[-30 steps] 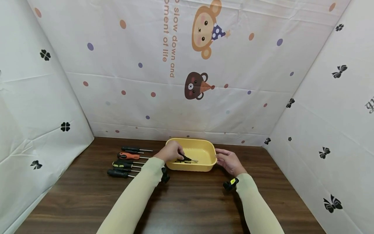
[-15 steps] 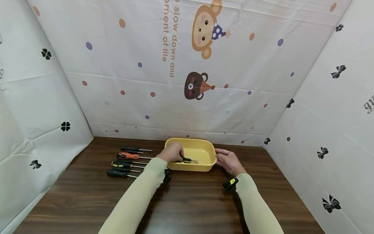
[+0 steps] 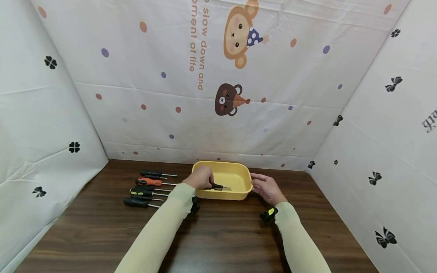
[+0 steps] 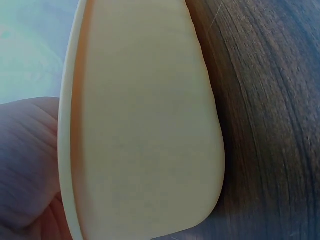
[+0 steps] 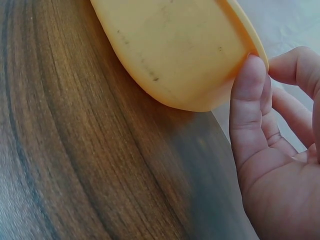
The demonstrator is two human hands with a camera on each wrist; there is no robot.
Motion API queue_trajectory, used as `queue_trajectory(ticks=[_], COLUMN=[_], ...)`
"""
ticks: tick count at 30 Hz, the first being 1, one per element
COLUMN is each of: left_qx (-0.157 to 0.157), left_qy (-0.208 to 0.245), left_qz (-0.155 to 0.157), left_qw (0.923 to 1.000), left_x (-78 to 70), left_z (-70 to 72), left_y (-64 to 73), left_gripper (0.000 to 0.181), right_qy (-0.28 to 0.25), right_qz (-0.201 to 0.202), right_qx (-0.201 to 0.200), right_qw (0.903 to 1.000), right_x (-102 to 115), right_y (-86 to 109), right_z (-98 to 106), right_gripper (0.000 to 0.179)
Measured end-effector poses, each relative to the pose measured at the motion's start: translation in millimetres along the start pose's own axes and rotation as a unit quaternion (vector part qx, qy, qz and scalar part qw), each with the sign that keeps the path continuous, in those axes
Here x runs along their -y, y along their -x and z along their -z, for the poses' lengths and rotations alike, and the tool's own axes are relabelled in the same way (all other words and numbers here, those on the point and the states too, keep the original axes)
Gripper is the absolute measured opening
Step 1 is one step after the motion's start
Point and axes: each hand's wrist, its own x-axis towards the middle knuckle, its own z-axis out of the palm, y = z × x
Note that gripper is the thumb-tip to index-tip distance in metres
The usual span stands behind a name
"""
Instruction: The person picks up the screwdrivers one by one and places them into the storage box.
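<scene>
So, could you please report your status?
Left grip on dark screwdriver, inside yellow tray. Right grip on its right end. Other screwdrivers left of tray, apparently not blocking.

Head view bright, soft sheen on table (image 3: 218, 239); 2 wrist views dimmer, bluish, hazy.

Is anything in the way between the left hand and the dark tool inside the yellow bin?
Nothing visible: in the head view the left hand is over the near left part of the yellow bin and holds the dark tool directly. The right hand touches the bin's right end, away from the tool.
</scene>
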Motion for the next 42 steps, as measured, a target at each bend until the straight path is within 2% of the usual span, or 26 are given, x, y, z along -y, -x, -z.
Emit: queue_trajectory(ticks=[9, 15, 20, 42], left_qx=[0.009, 0.018, 0.028, 0.042], left_qy=[0.003, -0.005, -0.01, 0.0], left_qz=[0.002, 0.007, 0.0, 0.01], left_qw=[1.0, 0.9998, 0.9996, 0.9991], left_x=[-0.1, -2.5, -3.5, -3.8], left_z=[1.4, 2.3, 2.9, 7.2], left_y=[-0.7, -0.7, -0.9, 4.7], left_gripper=[0.017, 0.016, 0.02, 0.02], right_qy=[0.003, 0.011, 0.017, 0.012], right_qz=[-0.002, -0.007, -0.007, -0.01], right_qx=[-0.001, -0.004, -0.004, -0.005], right_qw=[1.0, 0.9999, 0.9998, 0.9999], right_x=[1.0, 1.2, 2.3, 1.9], right_y=[-0.3, -0.3, 1.0, 1.5], right_z=[-0.2, 0.5, 0.0, 0.9], right_gripper=[0.051, 0.051, 0.051, 0.051])
